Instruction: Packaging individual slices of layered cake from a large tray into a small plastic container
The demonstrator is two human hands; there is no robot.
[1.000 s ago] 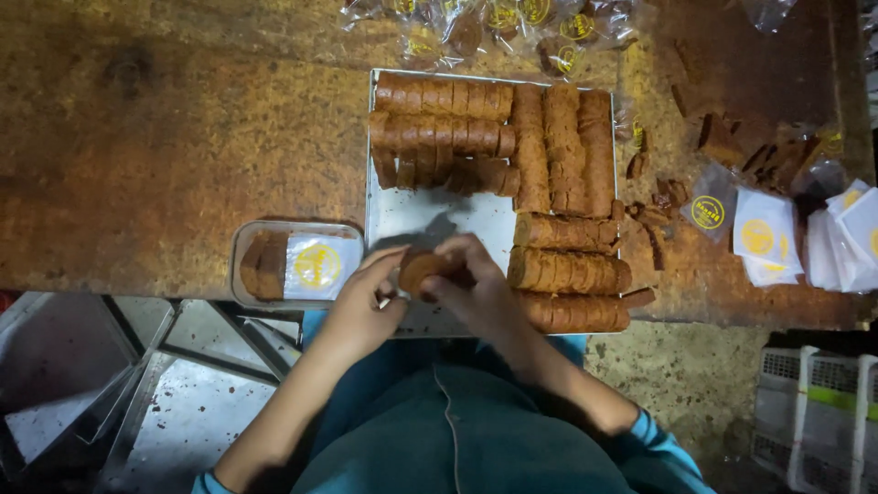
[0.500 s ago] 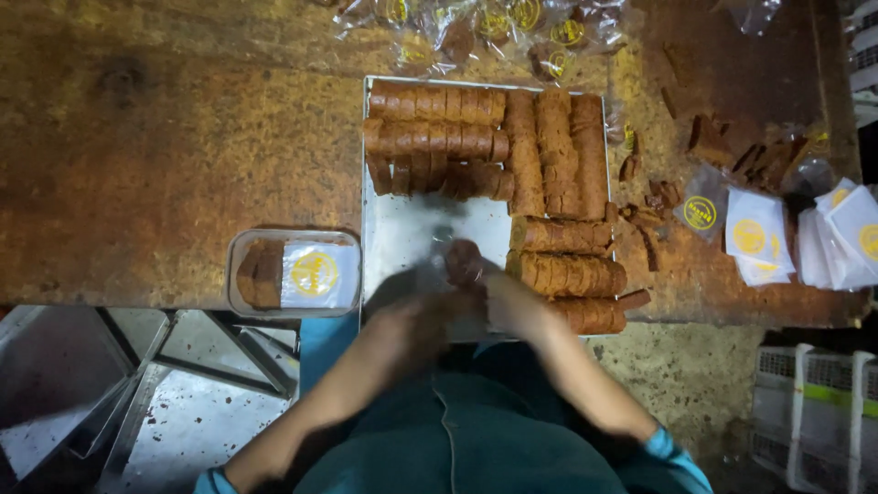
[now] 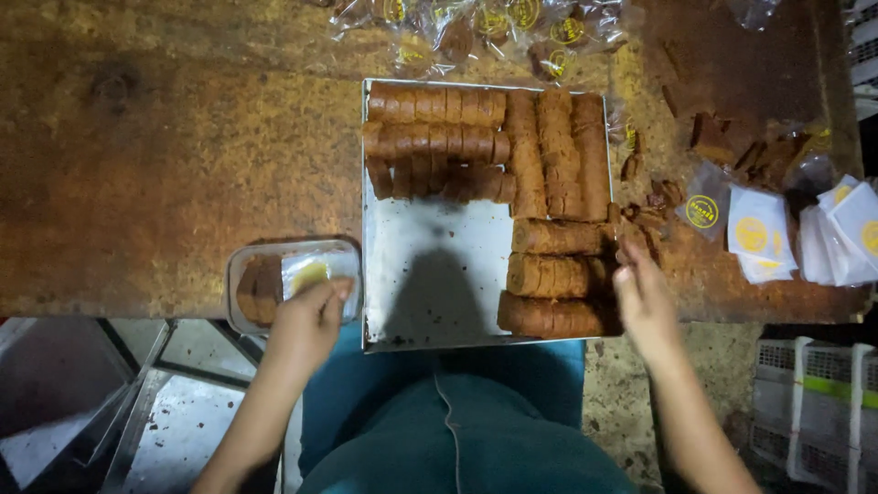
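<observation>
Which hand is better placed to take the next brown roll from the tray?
Probably the right hand: it lies against the brown rolls at the tray's right side. The left hand is at the clear plastic container.

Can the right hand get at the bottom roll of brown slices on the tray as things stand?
Probably yes. The right hand is open beside the bottom roll at the tray edge; nothing lies between them.
</observation>
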